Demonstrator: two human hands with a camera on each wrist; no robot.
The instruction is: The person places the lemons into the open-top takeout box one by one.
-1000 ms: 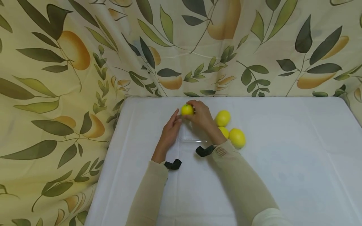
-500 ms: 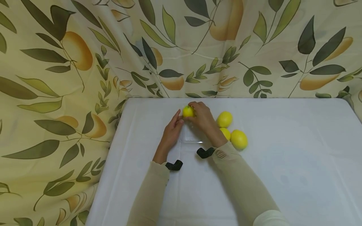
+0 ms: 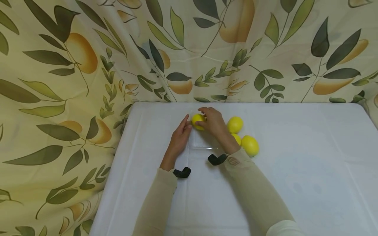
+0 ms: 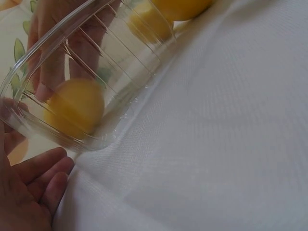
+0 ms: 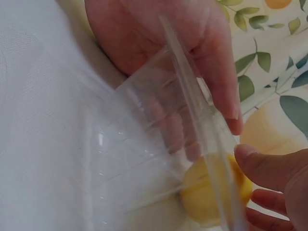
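A clear plastic box stands on the white-covered table. My left hand is at its left side, fingers nearly straight; in the left wrist view, the fingertips sit right by the box's corner. Inside, at the far left corner, lies a yellow lemon, seen through the clear wall in both wrist views. My right hand reaches over the box with its fingers loosened around the lemon; thumb and fingers stand apart in the right wrist view. The lemon's right side is partly hidden by that hand.
Right of the box, close to my right forearm, are three more lemons, one partly covered by the wrist. A patterned curtain of leaves and fruit hangs behind the table's far edge and along the left.
The lemon has gone down and slightly nearer into the box's far left corner. My right fingers have loosened from it. The left hand has stayed at the box's side.
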